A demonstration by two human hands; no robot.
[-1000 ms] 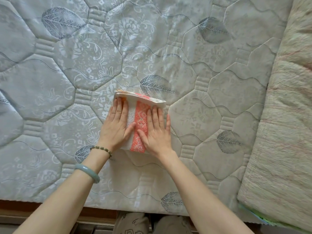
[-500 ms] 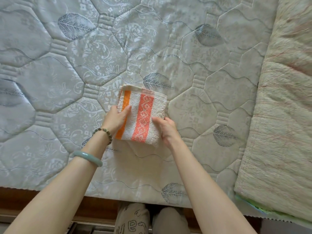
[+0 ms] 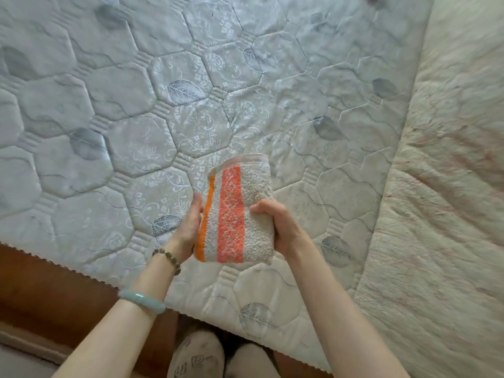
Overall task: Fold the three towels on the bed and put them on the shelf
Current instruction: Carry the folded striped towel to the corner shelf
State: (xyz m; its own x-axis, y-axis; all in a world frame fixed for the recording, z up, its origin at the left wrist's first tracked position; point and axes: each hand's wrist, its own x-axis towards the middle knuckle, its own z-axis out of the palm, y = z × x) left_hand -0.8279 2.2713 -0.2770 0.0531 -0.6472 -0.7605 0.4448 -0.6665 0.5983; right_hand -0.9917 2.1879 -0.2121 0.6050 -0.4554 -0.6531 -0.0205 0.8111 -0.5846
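Lifted off the quilted mattress [image 3: 191, 126] since a second ago, the folded striped towel [image 3: 237, 214] is gripped between left hand [image 3: 188, 227] and right hand [image 3: 283, 227].

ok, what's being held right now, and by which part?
The folded striped towel, in both hands: left hand grips its orange-striped left edge, right hand grips its plain right edge, thumb on top.

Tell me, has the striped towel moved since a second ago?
Yes. The towel is lifted off the mattress and nearer its front edge.
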